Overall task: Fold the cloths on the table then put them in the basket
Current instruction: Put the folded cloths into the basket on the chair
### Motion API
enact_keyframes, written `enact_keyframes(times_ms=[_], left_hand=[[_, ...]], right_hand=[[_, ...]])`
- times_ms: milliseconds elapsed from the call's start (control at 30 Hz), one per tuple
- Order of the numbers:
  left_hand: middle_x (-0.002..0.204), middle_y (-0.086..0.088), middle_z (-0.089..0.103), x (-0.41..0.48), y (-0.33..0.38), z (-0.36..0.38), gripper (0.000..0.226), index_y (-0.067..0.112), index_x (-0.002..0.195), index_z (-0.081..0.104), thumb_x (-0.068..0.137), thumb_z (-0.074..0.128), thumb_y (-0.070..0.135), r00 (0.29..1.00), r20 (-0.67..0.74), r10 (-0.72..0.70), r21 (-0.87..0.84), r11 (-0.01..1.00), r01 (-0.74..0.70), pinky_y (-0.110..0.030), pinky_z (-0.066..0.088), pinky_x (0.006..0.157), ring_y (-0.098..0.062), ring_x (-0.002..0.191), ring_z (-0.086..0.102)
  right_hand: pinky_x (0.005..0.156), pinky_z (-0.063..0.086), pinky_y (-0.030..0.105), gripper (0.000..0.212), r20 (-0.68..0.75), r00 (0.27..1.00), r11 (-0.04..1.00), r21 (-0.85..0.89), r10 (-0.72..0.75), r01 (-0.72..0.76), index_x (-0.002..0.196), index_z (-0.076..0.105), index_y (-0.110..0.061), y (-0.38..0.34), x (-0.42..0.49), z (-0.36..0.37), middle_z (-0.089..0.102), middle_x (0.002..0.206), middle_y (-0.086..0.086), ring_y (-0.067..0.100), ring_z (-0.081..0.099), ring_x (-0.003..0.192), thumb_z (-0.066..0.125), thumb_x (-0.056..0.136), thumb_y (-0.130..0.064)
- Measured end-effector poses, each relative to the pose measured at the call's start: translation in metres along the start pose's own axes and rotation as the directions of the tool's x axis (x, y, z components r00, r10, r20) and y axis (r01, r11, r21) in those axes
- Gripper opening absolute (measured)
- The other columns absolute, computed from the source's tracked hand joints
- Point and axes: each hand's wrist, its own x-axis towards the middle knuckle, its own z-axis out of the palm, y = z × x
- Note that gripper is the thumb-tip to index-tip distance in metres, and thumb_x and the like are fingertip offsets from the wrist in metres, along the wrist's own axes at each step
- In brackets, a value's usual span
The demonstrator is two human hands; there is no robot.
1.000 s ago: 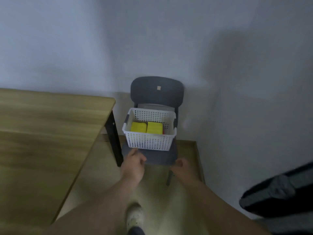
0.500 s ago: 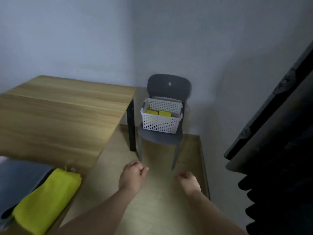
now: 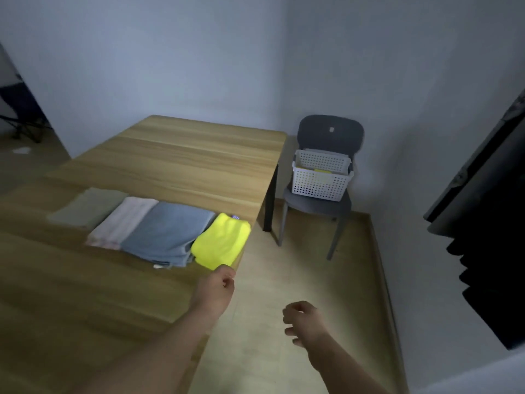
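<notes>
Folded cloths (image 3: 167, 231) line the desk (image 3: 170, 155), the yellow cloth (image 3: 221, 241) at its right edge. The left hand (image 3: 217, 288) hovers beside it, the right hand (image 3: 304, 319) over open floor (image 3: 298, 265); both grips loosely curled, empty. The basket (image 3: 322, 180) sits on the far chair (image 3: 331, 135).

Can see only a thin yellow strip (image 3: 322, 171) inside the basket (image 3: 321, 184), behind its front wall. Cannot read the tag (image 3: 235, 216) on the yellow cloth (image 3: 221, 243): too small, blurred. Cannot see all of the desk (image 3: 170, 166): cut off left and bottom. Same for the 2 arms (image 3: 159, 351), cut off at the bottom. Cannot tell what the dark shape (image 3: 488, 223) cut by the right edge is.
</notes>
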Motion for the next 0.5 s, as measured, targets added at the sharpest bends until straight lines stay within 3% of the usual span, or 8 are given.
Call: enact_keyframes(times_ms=[133, 233, 400, 467, 500], left_hand=[[0.103, -0.009, 0.069, -0.025, -0.021, -0.025, 0.019, 0.016, 0.104, 0.065, 0.089, 0.054, 0.012, 0.996, -0.048, -0.072, 0.026, 0.997, 0.073, -0.032, 0.049, 0.081, -0.029, 0.096, 0.062], [0.106, -0.008, 0.067, -0.039, -0.033, -0.042, 0.019, 0.013, 0.105, 0.065, 0.089, 0.055, 0.011, 0.991, -0.112, -0.080, 0.067, 0.994, 0.088, -0.027, 0.045, 0.074, -0.026, 0.095, 0.062], [0.111, -0.017, 0.059, -0.032, -0.054, -0.072, 0.020, 0.011, 0.106, 0.063, 0.092, 0.050, 0.011, 0.969, -0.202, -0.142, 0.013, 0.989, 0.147, -0.036, 0.047, 0.082, -0.034, 0.099, 0.056], [0.109, -0.016, 0.056, -0.014, -0.064, -0.087, 0.024, 0.008, 0.114, 0.060, 0.094, 0.047, 0.014, 0.943, -0.182, -0.279, -0.185, 0.952, 0.246, -0.032, 0.043, 0.075, -0.031, 0.092, 0.054], [0.106, -0.014, 0.054, -0.005, -0.065, -0.095, 0.028, 0.004, 0.119, 0.056, 0.096, 0.045, 0.015, 0.910, -0.130, -0.393, -0.387, 0.865, 0.318, -0.030, 0.040, 0.073, -0.028, 0.086, 0.052]], right_hand=[[0.048, 0.031, 0.019, 0.008, 0.030, 0.999, 0.999, -0.012, -0.037, 0.037, 0.092, 0.058, -0.011, 0.004, -0.025, 0.025, 0.057, 0.075, 0.002, 0.016, 0.050, 0.057, 0.052, 0.086, -0.012], [0.048, 0.033, 0.019, 0.008, 0.064, 0.996, 0.997, -0.024, -0.066, 0.068, 0.091, 0.058, -0.012, 0.005, -0.040, 0.040, 0.058, 0.074, 0.001, 0.016, 0.050, 0.055, 0.053, 0.086, -0.013], [0.057, 0.037, 0.022, 0.011, 0.053, 0.991, 0.991, -0.045, -0.121, 0.123, 0.096, 0.058, -0.016, 0.006, -0.051, 0.063, 0.059, 0.084, 0.003, 0.019, 0.053, 0.069, 0.055, 0.086, -0.013], [0.066, 0.039, 0.025, 0.015, 0.050, 0.985, 0.984, -0.066, -0.165, 0.168, 0.100, 0.057, -0.018, 0.000, -0.047, 0.077, 0.059, 0.091, 0.002, 0.019, 0.052, 0.076, 0.056, 0.086, -0.013], [0.070, 0.039, 0.026, 0.017, 0.044, 0.983, 0.981, -0.062, -0.180, 0.182, 0.102, 0.057, -0.018, -0.004, -0.043, 0.081, 0.059, 0.095, 0.003, 0.018, 0.052, 0.079, 0.057, 0.086, -0.014]])
